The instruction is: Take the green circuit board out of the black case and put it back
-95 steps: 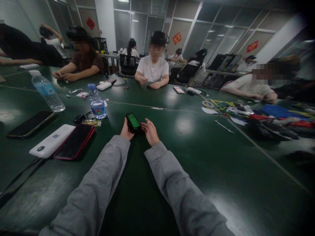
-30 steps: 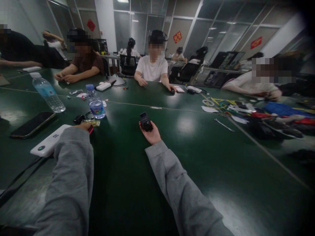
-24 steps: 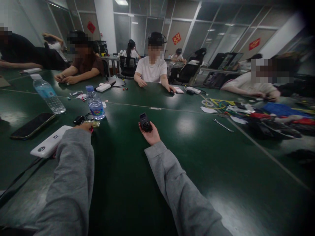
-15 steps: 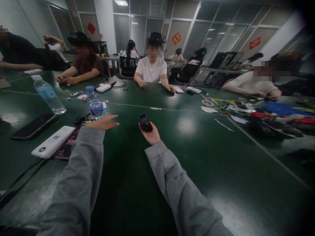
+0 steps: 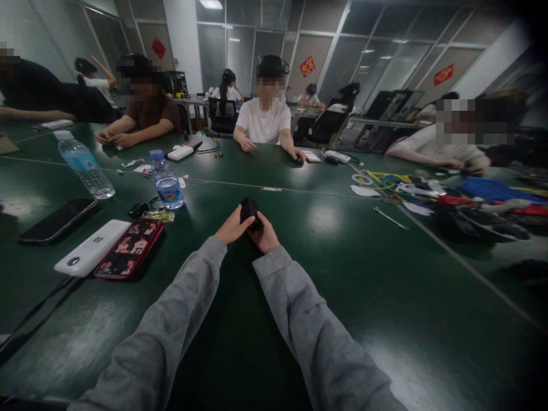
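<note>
A small black box-like device (image 5: 249, 209) is held above the green table (image 5: 342, 274), straight ahead of me. My right hand (image 5: 266, 235) is closed around its right and lower side. From the left, my left hand (image 5: 232, 225) grips it too, with the thumb pressed against its near face. The fingers of both hands partly cover the device, and I cannot make out fine detail on it.
Left of my hands are a phone in a red case (image 5: 131, 248), a white power bank (image 5: 92, 248), a dark phone (image 5: 59, 220) and two water bottles (image 5: 169, 185) (image 5: 88, 165). A wrench (image 5: 389, 218) and tangled cables (image 5: 385, 185) lie right. People sit opposite.
My left hand has come right, from beside the bottle, onto the black device. The device's raised lid-like part no longer shows. My right hand has stayed in place.
</note>
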Available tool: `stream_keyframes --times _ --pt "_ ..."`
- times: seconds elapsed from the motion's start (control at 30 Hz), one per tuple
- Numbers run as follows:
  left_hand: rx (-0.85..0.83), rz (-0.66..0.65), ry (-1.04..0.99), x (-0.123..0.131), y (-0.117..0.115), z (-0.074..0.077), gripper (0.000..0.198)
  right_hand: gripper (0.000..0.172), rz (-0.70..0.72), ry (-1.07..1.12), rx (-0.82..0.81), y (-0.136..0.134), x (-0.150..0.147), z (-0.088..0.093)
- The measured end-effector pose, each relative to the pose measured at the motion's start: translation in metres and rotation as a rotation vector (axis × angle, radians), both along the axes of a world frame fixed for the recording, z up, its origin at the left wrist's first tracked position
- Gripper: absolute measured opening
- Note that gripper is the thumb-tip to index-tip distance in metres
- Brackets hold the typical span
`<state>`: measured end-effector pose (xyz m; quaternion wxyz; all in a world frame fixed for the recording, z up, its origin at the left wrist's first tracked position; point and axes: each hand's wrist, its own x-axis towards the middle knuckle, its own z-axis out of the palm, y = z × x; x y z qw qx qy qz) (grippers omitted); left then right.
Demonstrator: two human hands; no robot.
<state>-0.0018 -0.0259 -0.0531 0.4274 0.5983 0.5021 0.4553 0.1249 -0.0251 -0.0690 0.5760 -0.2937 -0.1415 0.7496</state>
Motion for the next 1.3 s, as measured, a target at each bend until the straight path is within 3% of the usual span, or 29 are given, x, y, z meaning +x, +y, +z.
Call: stream_keyframes --times 0.2,0.47,0.77,1.0,1.17,1.3 --pt "-0.066 0.026 -0.01 -0.003 0.005 -0.006 0.078 0.018 0.016 -0.02 0.025 0.001 0.0 -0.002" --pt "-0.008 0.096 -0.036 -0.005 0.013 -0.016 0.076 0.021 0.006 -0.079 0.076 0.0 -0.001 -0.002" --pt "0.055 0.181 0.038 0.003 -0.005 0.008 0.07 0.024 -0.022 -0.025 0.088 -0.002 -0.003 0.002" --pt "0.081 0.266 0.088 0.001 -0.007 0.019 0.071 0.021 -0.021 0.008 0.023 0.003 0.0 -0.003" --pt "-0.016 0.253 -0.152 -0.011 -0.001 0.025 0.072 0.024 -0.01 0.058 -0.027 0.005 0.004 -0.004" --pt "-0.246 0.209 -0.454 -0.022 0.0 0.022 0.061 0.036 0.031 0.13 -0.017 0.005 0.007 -0.004"
